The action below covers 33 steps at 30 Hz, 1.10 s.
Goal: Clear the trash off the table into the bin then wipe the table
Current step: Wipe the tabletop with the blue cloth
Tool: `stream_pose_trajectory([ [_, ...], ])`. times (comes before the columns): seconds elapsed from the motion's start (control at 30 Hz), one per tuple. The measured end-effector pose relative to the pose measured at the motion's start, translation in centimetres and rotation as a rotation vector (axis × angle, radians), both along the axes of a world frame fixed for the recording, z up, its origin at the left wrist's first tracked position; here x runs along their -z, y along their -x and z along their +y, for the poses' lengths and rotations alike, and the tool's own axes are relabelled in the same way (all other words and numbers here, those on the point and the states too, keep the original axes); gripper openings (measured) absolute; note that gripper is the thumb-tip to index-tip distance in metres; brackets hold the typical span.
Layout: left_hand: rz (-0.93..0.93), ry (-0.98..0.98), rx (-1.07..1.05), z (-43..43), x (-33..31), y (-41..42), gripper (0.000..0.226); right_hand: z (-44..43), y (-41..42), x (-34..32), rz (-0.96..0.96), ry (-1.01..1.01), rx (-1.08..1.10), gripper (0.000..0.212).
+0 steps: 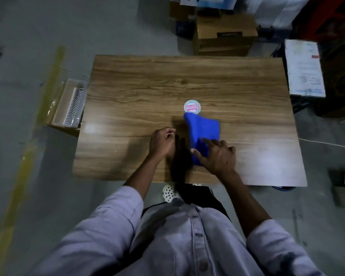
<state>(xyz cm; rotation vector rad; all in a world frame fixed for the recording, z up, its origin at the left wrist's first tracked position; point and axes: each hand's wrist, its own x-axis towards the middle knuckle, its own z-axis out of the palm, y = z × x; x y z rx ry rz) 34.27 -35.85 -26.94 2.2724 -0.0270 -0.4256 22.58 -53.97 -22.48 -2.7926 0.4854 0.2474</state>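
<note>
A blue cloth lies bunched on the wooden table, near its front middle. My right hand rests on the cloth's near end, with fingers spread and the thumb curled round its edge. My left hand hovers just left of the cloth with fingers curled, and nothing shows in it. A small round container with a pink and white label stands just beyond the cloth's far end.
An open cardboard box lined with clear plastic stands on the floor at the table's left edge. Cardboard boxes are stacked behind the table. A papered box and cables are at the right. A yellow floor line runs on the left.
</note>
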Motion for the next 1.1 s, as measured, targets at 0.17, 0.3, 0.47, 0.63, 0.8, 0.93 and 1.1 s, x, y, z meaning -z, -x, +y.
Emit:
stream_pose_trajectory([
  [0.17,-0.278,-0.130,0.173,-2.2,3.2,-3.4,0.042,3.1,-2.5,4.4,-0.095,-0.073,0.175,0.078],
  [0.3,-0.374,-0.211,0.199,-3.6,5.3,-7.8,0.048,4.6,-6.5,8.5,0.075,-0.139,0.161,0.094],
  [0.47,-0.384,-0.358,0.142,-4.2,6.8,-14.1,0.057,2.4,-11.4,10.8,-0.010,-0.057,0.204,0.086],
  [0.63,-0.405,-0.497,0.205,-3.8,8.6,-18.5,0.059,-3.2,-17.6,11.8,-0.023,0.026,0.208,0.076],
  [0.8,-0.411,-0.503,0.194,-3.9,8.5,-18.7,0.062,-7.5,-25.4,12.3,-0.030,0.070,0.346,0.072],
  [0.93,-0.408,-0.455,0.162,-4.4,8.0,-18.9,0.064,-8.0,-31.7,12.7,-0.062,0.096,0.394,0.068],
  [1.1,-0.400,-0.478,0.182,-4.4,7.7,-19.4,0.064,-6.2,-38.2,12.9,-0.072,0.079,0.255,0.064],
])
